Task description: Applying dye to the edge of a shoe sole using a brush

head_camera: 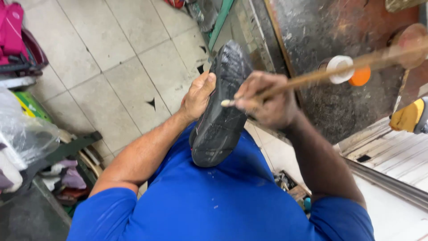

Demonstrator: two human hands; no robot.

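The person holds a black shoe point(221, 111) in front of the blue shirt point(214, 201), with the sole turned up toward the camera. The toe points to 12 o'clock and the heel rests against the shirt at 6 o'clock. The sole shows pale, shiny smears.

The left hand point(198, 96) grips the shoe from its 9 o'clock side, and the fingers are clamped around the edge of the sole, with the thumb on top. The right hand point(267, 100) is at the 3 o'clock side of the shoe, and its fingers are closed tight on a long wooden stick point(321, 76). The pale tip of the stick lies on the sole near the middle, and the stick runs away toward 2 o'clock, blurred.

Toward 2 o'clock from the shoe stands a dark, stained table point(321, 111), and on it an orange container with a white lid point(350, 71). The tiled floor point(120, 67) fills the side toward 10 o'clock. At 9 o'clock lies a clear plastic bag point(22, 134).
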